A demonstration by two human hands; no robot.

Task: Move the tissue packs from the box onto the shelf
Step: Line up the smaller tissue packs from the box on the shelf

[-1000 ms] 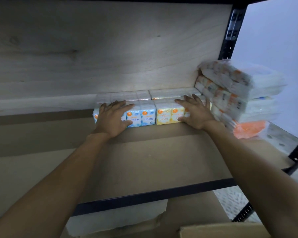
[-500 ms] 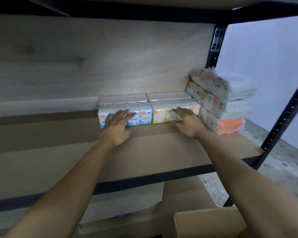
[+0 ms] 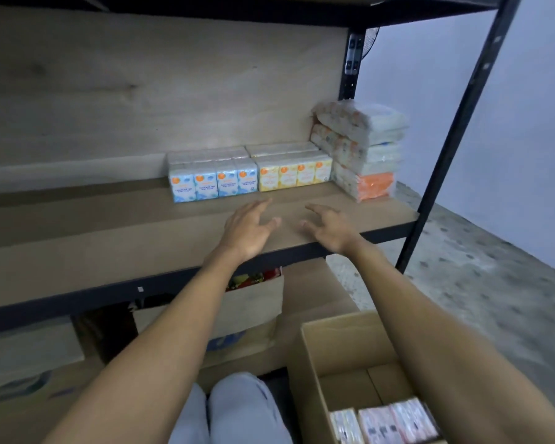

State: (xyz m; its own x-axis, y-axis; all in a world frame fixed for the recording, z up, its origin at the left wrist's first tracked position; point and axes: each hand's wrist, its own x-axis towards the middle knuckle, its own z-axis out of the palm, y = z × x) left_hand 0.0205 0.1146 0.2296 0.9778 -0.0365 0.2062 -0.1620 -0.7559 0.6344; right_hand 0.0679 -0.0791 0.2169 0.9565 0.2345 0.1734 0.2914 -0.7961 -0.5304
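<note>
now both hands hover over the front part of the shelf [image 3: 109, 238], and neither holds anything. the left hand [image 3: 249, 227] is palm down, its fingers spread and loosely stretched toward the back. the right hand [image 3: 329, 227] lies beside it, fingers likewise apart and slightly bent, with nothing between them. the two hands are near each other but not touching, and both are clear of the packs behind them. whether the palms brush the board or float just above it is hard to tell from this angle.

at the back of the shelf, against the wooden back panel [image 3: 141, 91], a row of blue tissue packs [image 3: 213, 184] stands upright with four faces showing. a row of yellow tissue packs [image 3: 293, 174] touches it on the right, and more packs sit behind each row. just beside the yellow ones, at the shelf's right end, a stack of clear-wrapped bundles [image 3: 362, 152] rises higher, the lowest one orange.

low at the right, the open cardboard box [image 3: 343, 344] sits beside the person's knees [image 3: 237, 408]. a few pink and white packs [image 3: 385, 424] lie in its near end, blurred. under the shelf are other cartons [image 3: 253, 312]. a black post [image 3: 448, 149] stands at the shelf's right front corner.
</note>
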